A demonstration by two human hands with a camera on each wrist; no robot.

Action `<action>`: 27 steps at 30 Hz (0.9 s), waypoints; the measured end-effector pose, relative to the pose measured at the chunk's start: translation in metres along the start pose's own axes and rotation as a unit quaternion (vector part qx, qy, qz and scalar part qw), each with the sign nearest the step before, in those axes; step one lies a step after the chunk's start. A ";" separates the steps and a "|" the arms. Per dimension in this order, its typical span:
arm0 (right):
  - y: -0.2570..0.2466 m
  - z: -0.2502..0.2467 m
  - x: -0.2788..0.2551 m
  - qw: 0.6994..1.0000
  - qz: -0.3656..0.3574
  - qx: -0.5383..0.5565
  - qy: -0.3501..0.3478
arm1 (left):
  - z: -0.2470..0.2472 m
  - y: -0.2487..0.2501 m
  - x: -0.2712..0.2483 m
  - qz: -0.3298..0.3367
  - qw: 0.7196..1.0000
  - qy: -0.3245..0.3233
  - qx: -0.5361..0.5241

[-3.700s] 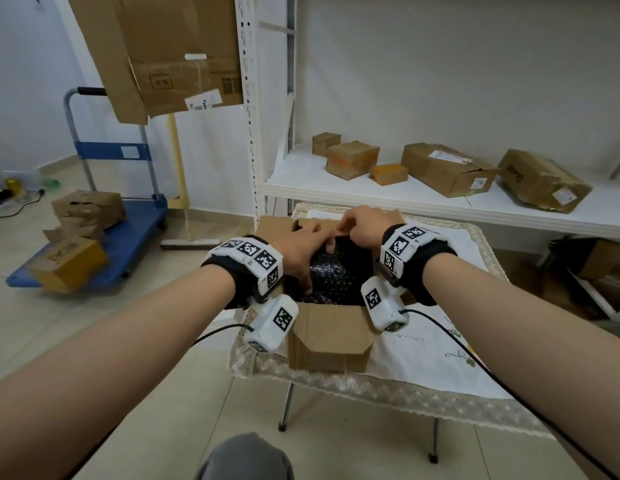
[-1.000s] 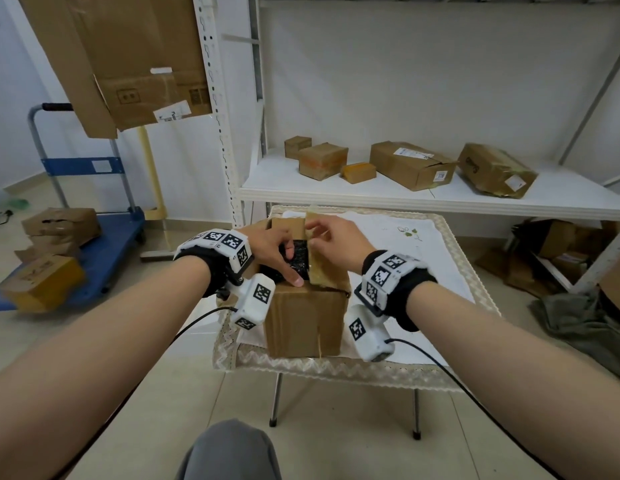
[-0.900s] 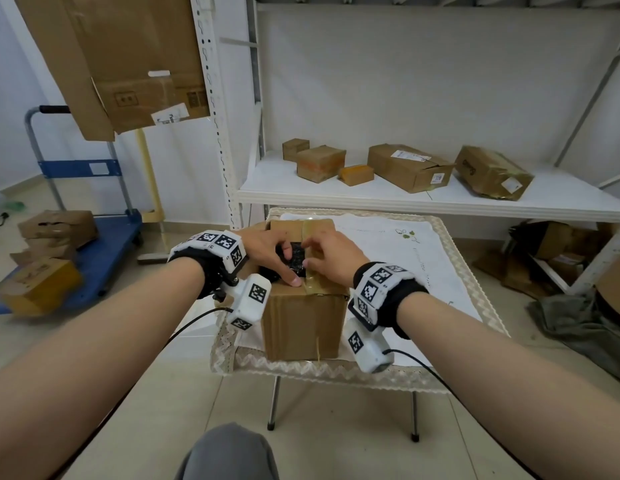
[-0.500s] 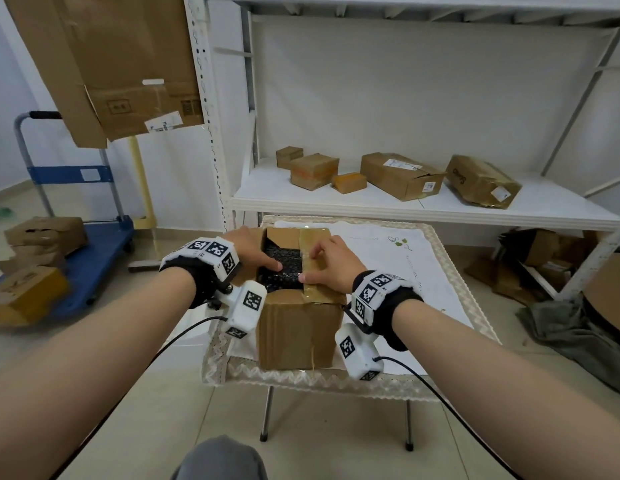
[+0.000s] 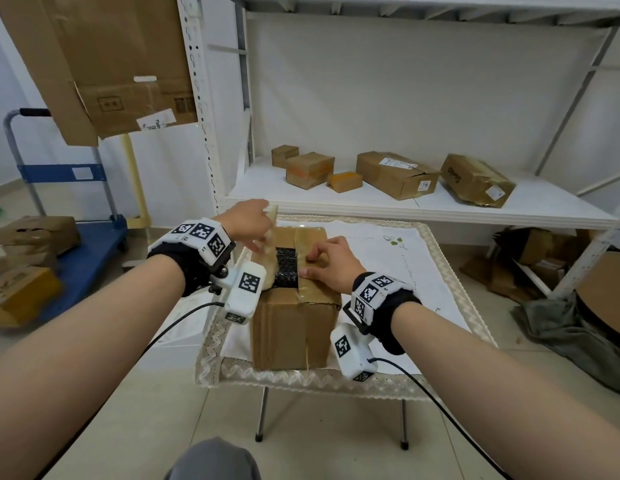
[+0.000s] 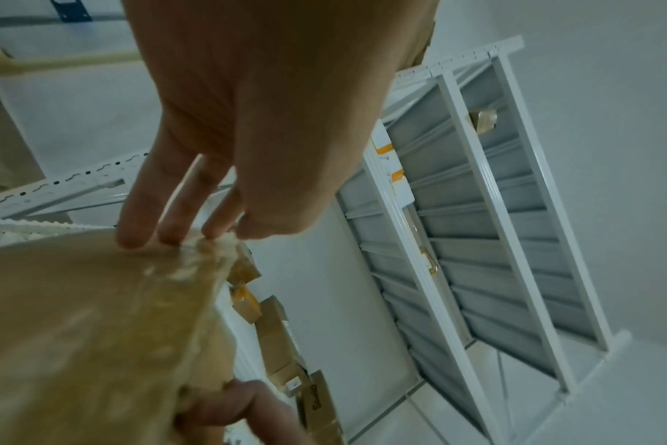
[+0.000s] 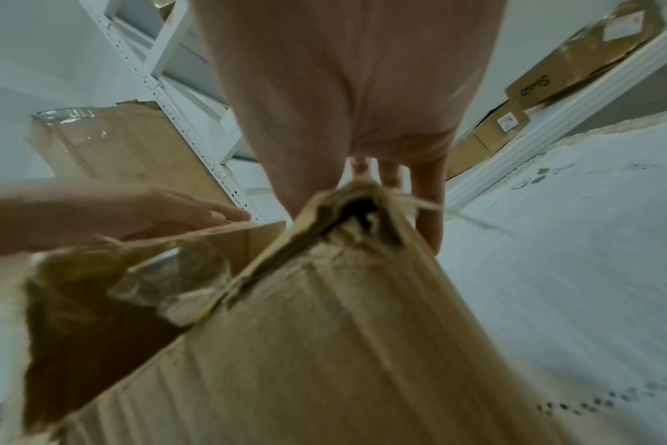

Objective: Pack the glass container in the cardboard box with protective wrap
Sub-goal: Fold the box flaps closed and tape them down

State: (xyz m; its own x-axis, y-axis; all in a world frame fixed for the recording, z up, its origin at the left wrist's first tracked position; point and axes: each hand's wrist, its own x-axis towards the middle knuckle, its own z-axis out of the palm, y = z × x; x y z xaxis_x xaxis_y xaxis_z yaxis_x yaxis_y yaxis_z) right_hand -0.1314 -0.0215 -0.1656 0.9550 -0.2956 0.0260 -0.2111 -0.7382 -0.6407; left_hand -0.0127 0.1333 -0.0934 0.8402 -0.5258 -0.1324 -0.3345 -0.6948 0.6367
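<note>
The brown cardboard box (image 5: 291, 330) stands on a small table. Black bubble wrap (image 5: 286, 268) shows in the gap between its top flaps; the glass container is hidden beneath it. My left hand (image 5: 248, 220) is raised over the box's left side and pinches the edge of the left flap (image 5: 267, 237), holding it tilted up. The left wrist view shows thumb and fingers (image 6: 160, 234) meeting on that flap (image 6: 96, 316). My right hand (image 5: 331, 261) presses the taped right flap (image 5: 312, 237) down, thumb along its inner edge. In the right wrist view the box wall (image 7: 324, 346) fills the foreground.
A white lace-edged cloth (image 5: 423, 271) covers the table. Behind it a white shelf (image 5: 405, 209) carries several cardboard boxes (image 5: 395, 174). A blue trolley (image 5: 87, 251) with boxes stands at the left, flattened cardboard (image 5: 111, 64) hangs above it, and a grey cloth heap (image 5: 561, 334) lies right.
My left hand has left the wrap and lifted the left flap upward. The right hand stays pressed on the right flap. The gap over the wrap has widened on the left.
</note>
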 end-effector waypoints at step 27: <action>0.025 0.010 -0.015 0.911 0.232 0.290 -0.178 | 0.053 -0.064 -0.021 -0.083 0.926 -0.159 -0.332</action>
State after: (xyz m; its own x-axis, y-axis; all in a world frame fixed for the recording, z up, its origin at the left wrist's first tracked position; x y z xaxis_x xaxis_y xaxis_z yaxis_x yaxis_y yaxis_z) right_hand -0.1486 -0.0292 -0.1896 0.8194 -0.2021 -0.5365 -0.5631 -0.1079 -0.8193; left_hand -0.0318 0.1628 -0.1710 0.6525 -0.6302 -0.4208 0.2136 -0.3798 0.9001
